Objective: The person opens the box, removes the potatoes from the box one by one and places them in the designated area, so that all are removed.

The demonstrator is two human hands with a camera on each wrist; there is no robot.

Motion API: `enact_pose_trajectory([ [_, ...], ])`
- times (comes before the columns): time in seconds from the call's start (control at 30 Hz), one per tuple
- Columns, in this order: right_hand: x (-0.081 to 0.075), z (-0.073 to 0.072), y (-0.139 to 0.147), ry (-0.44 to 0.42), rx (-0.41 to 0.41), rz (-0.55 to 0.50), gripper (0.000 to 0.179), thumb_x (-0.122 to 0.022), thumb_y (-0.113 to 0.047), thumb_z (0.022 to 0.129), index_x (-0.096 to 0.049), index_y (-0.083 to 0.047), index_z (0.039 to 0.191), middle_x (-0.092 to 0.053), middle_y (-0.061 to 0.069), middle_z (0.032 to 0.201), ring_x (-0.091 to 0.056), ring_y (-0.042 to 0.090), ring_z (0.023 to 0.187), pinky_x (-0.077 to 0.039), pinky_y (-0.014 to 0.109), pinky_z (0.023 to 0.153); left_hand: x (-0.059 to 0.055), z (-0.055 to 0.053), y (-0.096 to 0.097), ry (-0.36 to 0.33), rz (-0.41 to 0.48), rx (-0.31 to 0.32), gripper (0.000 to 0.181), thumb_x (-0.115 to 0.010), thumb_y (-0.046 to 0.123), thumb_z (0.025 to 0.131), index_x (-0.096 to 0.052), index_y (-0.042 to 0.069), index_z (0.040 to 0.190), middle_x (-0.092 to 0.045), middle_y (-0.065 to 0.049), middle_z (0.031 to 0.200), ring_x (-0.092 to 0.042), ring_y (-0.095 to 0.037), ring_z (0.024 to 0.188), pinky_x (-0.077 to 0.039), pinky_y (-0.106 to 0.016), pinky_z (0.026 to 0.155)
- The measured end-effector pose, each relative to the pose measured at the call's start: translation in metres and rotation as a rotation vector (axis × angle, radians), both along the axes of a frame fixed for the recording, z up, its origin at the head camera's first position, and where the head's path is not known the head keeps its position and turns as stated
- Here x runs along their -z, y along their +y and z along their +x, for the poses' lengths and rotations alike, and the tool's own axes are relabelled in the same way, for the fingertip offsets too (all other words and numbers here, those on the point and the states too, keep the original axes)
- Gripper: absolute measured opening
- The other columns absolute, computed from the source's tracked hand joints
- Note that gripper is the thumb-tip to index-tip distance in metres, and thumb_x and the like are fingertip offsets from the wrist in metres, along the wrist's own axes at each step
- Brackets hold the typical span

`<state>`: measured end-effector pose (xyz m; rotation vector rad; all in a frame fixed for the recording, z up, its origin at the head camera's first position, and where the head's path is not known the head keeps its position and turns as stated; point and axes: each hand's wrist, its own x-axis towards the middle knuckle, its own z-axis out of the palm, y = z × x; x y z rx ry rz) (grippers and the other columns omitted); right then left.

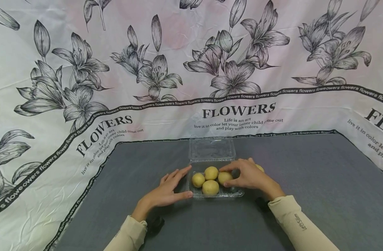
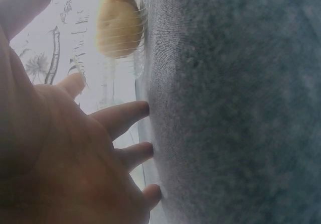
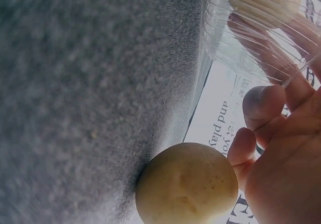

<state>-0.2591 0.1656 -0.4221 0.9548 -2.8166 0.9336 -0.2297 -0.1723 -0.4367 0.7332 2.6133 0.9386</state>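
Nearest you are your cream left sleeve and right sleeve, the latter printed with small dark lettering, both above the grey tabletop. Your left hand holds nothing; its fingers are straight and spread along the left side of the clear plastic box, thumb tip at the front corner (whether it actually touches the wall, I can't tell). Inside the box, the front potato lies closest to you, with the left potato a little behind it. Your right hand reaches over the right side, thumb and forefinger part-closed around the right potato, which sits in the box. The rear potato lies behind the front one. Outside, to the right, a loose potato rests on the tabletop just beside your right little finger, partly hidden in the head view. Beyond, the box's lid stands flipped open at the back, before the white floral sheet lettered "FLOWERS".
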Motion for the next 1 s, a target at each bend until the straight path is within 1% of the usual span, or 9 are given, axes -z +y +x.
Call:
enact_pose_trajectory([
  [0.1, -0.001, 0.001, 0.001, 0.011, 0.011, 0.0, 0.043, -0.086, -0.034, 0.082, -0.077, -0.022, 0.121, -0.076, -0.004, 0.117, -0.068, 0.025, 0.108, -0.031, 0.067, 0.101, 0.0, 0.0, 0.0, -0.001, -0.002, -0.001, 0.088, -0.06, 0.063, 0.095, -0.014, 0.036, 0.165, -0.023, 0.004, 0.17, -0.005, -0.037, 0.16, 0.001, -0.07, 0.123],
  [0.17, -0.002, 0.0, 0.001, 0.025, 0.013, 0.001, 0.043, -0.086, -0.036, 0.083, -0.076, -0.021, 0.122, -0.076, -0.004, 0.119, -0.069, 0.026, 0.111, -0.036, 0.068, 0.104, 0.0, 0.0, 0.0, -0.001, -0.003, -0.001, 0.089, -0.06, 0.063, 0.095, -0.013, 0.036, 0.165, -0.022, 0.004, 0.17, -0.004, -0.037, 0.16, 0.002, -0.069, 0.123],
  [0.23, -0.002, 0.0, 0.002, 0.035, 0.008, -0.009, 0.044, -0.085, -0.038, 0.083, -0.076, -0.02, 0.123, -0.076, -0.004, 0.119, -0.07, 0.025, 0.11, -0.043, 0.063, 0.103, 0.0, 0.0, 0.0, -0.001, -0.003, 0.001, 0.088, -0.06, 0.063, 0.095, -0.013, 0.036, 0.165, -0.022, 0.004, 0.17, -0.004, -0.037, 0.16, 0.002, -0.07, 0.122],
  [0.3, -0.003, -0.001, 0.003, 0.044, -0.007, -0.026, 0.045, -0.085, -0.038, 0.084, -0.076, -0.019, 0.124, -0.076, -0.004, 0.117, -0.071, 0.022, 0.107, -0.053, 0.054, 0.095, 0.0, 0.0, 0.0, -0.002, -0.001, 0.002, 0.089, -0.06, 0.063, 0.095, -0.013, 0.036, 0.165, -0.021, 0.004, 0.17, -0.004, -0.037, 0.16, 0.002, -0.07, 0.122],
  [0.43, -0.004, -0.002, 0.005, 0.035, -0.054, -0.088, 0.045, -0.085, -0.034, 0.085, -0.075, -0.015, 0.124, -0.076, -0.003, 0.114, -0.07, 0.016, 0.101, -0.057, 0.046, 0.087, -0.001, 0.0, 0.0, -0.004, 0.006, 0.008, 0.089, -0.06, 0.062, 0.095, -0.014, 0.034, 0.165, -0.021, 0.004, 0.171, -0.004, -0.038, 0.16, 0.002, -0.07, 0.122],
  [0.57, -0.007, -0.002, 0.008, -0.006, -0.077, -0.125, 0.045, -0.084, -0.033, 0.085, -0.074, -0.015, 0.125, -0.075, -0.003, 0.115, -0.065, 0.012, 0.099, -0.056, 0.043, 0.085, 0.0, 0.0, 0.0, -0.003, 0.008, 0.009, 0.088, -0.06, 0.062, 0.095, -0.014, 0.034, 0.165, -0.019, 0.005, 0.171, -0.004, -0.038, 0.16, 0.001, -0.07, 0.122],
  [0.7, -0.008, -0.001, 0.01, -0.032, -0.074, -0.14, 0.045, -0.084, -0.034, 0.085, -0.074, -0.016, 0.125, -0.074, -0.005, 0.113, -0.06, 0.016, 0.092, -0.05, 0.034, 0.076, 0.001, 0.0, 0.0, 0.0, 0.01, 0.009, 0.088, -0.061, 0.061, 0.096, -0.014, 0.034, 0.165, -0.019, 0.005, 0.171, -0.005, -0.038, 0.16, 0.002, -0.07, 0.122],
  [0.8, -0.009, -0.001, 0.011, -0.016, -0.069, -0.155, 0.045, -0.086, -0.032, 0.084, -0.075, -0.015, 0.124, -0.073, -0.007, 0.108, -0.055, 0.022, 0.084, -0.044, 0.028, 0.07, 0.001, 0.0, 0.0, 0.002, 0.011, 0.008, 0.088, -0.061, 0.061, 0.095, -0.014, 0.034, 0.165, -0.02, 0.005, 0.171, -0.005, -0.038, 0.16, 0.002, -0.07, 0.122],
  [1.0, -0.013, -0.001, 0.017, 0.046, -0.05, -0.173, 0.043, -0.088, -0.03, 0.082, -0.076, -0.02, 0.122, -0.067, -0.011, 0.095, -0.046, 0.024, 0.074, -0.035, 0.023, 0.063, 0.001, 0.001, 0.0, 0.006, 0.01, 0.003, 0.089, -0.061, 0.061, 0.095, -0.014, 0.033, 0.165, -0.02, 0.005, 0.171, -0.005, -0.037, 0.16, 0.002, -0.07, 0.122],
])
